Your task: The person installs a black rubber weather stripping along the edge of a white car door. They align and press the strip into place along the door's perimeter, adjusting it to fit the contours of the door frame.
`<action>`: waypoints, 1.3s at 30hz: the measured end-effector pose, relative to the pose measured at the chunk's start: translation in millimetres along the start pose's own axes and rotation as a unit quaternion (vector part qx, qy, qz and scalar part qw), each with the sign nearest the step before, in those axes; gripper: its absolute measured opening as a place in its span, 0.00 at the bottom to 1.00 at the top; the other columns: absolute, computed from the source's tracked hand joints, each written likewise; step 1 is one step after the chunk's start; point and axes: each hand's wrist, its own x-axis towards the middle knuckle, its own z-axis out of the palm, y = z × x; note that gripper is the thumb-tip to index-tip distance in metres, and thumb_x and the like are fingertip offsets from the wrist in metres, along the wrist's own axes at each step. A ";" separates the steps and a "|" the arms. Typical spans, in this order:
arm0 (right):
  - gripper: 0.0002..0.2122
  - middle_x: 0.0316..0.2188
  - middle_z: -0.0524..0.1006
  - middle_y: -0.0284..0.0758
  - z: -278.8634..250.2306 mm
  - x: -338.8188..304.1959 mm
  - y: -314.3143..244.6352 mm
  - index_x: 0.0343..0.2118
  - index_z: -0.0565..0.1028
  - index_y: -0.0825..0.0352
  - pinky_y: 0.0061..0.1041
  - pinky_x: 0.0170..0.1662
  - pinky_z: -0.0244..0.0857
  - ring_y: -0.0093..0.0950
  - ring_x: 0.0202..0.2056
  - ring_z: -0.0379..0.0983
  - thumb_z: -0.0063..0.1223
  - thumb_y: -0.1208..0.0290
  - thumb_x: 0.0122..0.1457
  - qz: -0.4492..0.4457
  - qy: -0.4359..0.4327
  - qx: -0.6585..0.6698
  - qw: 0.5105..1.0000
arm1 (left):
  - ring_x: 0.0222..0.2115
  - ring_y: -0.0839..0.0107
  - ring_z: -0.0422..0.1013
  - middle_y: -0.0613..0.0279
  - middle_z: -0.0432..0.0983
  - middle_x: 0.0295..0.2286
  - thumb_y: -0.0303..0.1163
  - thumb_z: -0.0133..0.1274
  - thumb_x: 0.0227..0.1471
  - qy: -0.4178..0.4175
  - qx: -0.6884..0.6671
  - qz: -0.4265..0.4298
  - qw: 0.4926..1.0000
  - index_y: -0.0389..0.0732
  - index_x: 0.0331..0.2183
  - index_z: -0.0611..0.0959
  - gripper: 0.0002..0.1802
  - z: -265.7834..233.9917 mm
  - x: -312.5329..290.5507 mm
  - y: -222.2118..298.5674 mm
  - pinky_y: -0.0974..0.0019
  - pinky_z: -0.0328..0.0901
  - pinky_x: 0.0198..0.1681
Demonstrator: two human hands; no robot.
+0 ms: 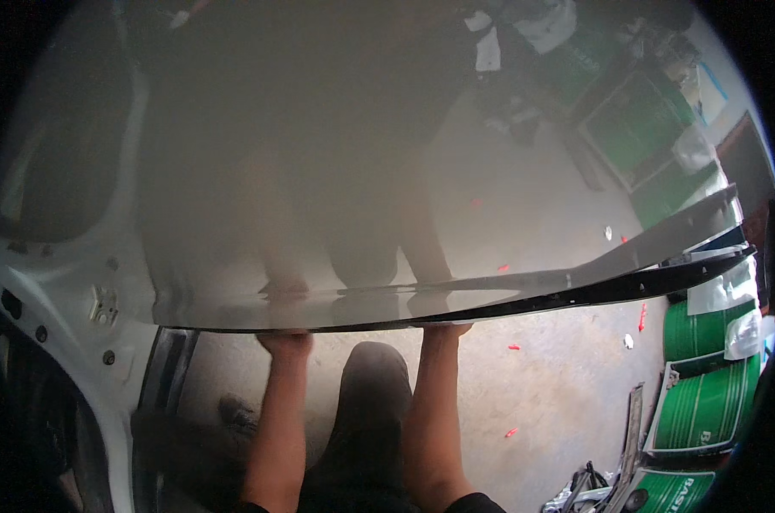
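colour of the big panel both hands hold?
Glossy silver-grey panel, dark lower edge; head view.

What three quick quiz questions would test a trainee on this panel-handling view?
1. True or false: both hands hold the lower edge of the glossy white panel.
2. Which lies on the concrete floor? A) small red bits B) blue bottles C) yellow rope
3. On which side of the view are the green-and-white boxes stacked?

Key:
1. True: the left hand and right hand each have a grip under that edge.
2. A, the small red bits.
3. The right side.
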 end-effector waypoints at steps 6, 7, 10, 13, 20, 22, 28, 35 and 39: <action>0.25 0.44 0.70 0.36 -5.0 -2.0 -5.4 0.50 0.63 0.62 0.37 0.50 0.62 0.37 0.46 0.66 0.28 0.47 0.61 0.023 -0.075 0.021 0.997 | 0.44 0.58 0.69 0.54 0.73 0.41 0.31 0.45 0.53 0.170 0.132 0.010 0.976 0.40 0.40 0.77 0.13 4.6 -38.8 -47.4 0.46 0.59 0.54; 0.25 0.45 0.70 0.38 9.5 -15.4 -2.9 0.51 0.62 0.63 0.37 0.49 0.63 0.37 0.46 0.66 0.26 0.47 0.62 0.033 -0.087 0.010 0.996 | 0.45 0.58 0.68 0.54 0.73 0.42 0.30 0.46 0.52 0.169 0.143 0.010 0.975 0.39 0.40 0.77 0.13 7.1 -41.9 -42.4 0.46 0.59 0.55; 0.26 0.46 0.69 0.39 10.6 -6.1 -7.2 0.52 0.62 0.63 0.38 0.49 0.62 0.38 0.47 0.66 0.25 0.47 0.62 -0.004 -0.045 0.017 0.999 | 0.48 0.58 0.65 0.54 0.70 0.46 0.28 0.47 0.51 0.158 0.167 -0.021 0.973 0.39 0.41 0.77 0.13 15.4 -37.4 -42.8 0.45 0.57 0.56; 0.25 0.49 0.69 0.36 19.9 -15.3 -5.6 0.52 0.64 0.63 0.38 0.52 0.61 0.37 0.50 0.64 0.29 0.48 0.61 -0.014 -0.061 -0.051 0.997 | 0.53 0.58 0.61 0.55 0.68 0.49 0.30 0.47 0.51 0.172 0.157 -0.012 0.972 0.39 0.43 0.75 0.15 13.6 -32.2 -37.4 0.44 0.52 0.59; 0.25 0.49 0.69 0.38 25.1 -17.7 -13.2 0.51 0.65 0.65 0.39 0.50 0.63 0.39 0.49 0.66 0.32 0.51 0.61 0.003 -0.037 0.000 0.999 | 0.54 0.60 0.60 0.61 0.70 0.48 0.45 0.58 0.47 0.056 0.180 -0.020 0.982 0.48 0.45 0.75 0.23 30.5 -42.3 -30.8 0.43 0.50 0.60; 0.25 0.49 0.69 0.38 16.5 -9.8 -10.6 0.52 0.65 0.65 0.40 0.50 0.63 0.39 0.49 0.66 0.32 0.50 0.60 -0.010 -0.050 -0.036 0.998 | 0.54 0.61 0.60 0.64 0.70 0.47 0.49 0.60 0.44 0.083 0.223 0.006 0.971 0.50 0.45 0.75 0.26 24.7 -37.4 -29.8 0.44 0.50 0.60; 0.26 0.47 0.68 0.37 27.8 -23.9 -16.1 0.51 0.64 0.63 0.39 0.52 0.60 0.38 0.49 0.64 0.33 0.46 0.59 0.003 -0.076 -0.025 0.997 | 0.51 0.65 0.63 0.69 0.71 0.45 0.51 0.57 0.45 0.097 0.218 0.044 0.970 0.48 0.38 0.77 0.22 11.9 -40.8 -35.9 0.49 0.57 0.57; 0.32 0.50 0.66 0.38 62.7 -72.9 -26.3 0.54 0.63 0.60 0.41 0.55 0.56 0.37 0.52 0.60 0.36 0.38 0.56 -0.039 -0.032 -0.033 0.998 | 0.50 0.68 0.64 0.69 0.72 0.44 0.51 0.58 0.45 0.109 0.206 0.053 0.971 0.49 0.39 0.77 0.22 9.6 -39.3 -37.7 0.51 0.59 0.56; 0.38 0.59 0.59 0.34 15.4 -55.4 -30.2 0.57 0.61 0.58 0.41 0.58 0.52 0.37 0.57 0.56 0.34 0.31 0.52 0.010 -0.007 0.001 1.000 | 0.50 0.67 0.64 0.68 0.72 0.44 0.49 0.58 0.46 0.069 0.204 0.030 0.976 0.50 0.42 0.76 0.23 -0.6 -38.1 -37.1 0.51 0.59 0.56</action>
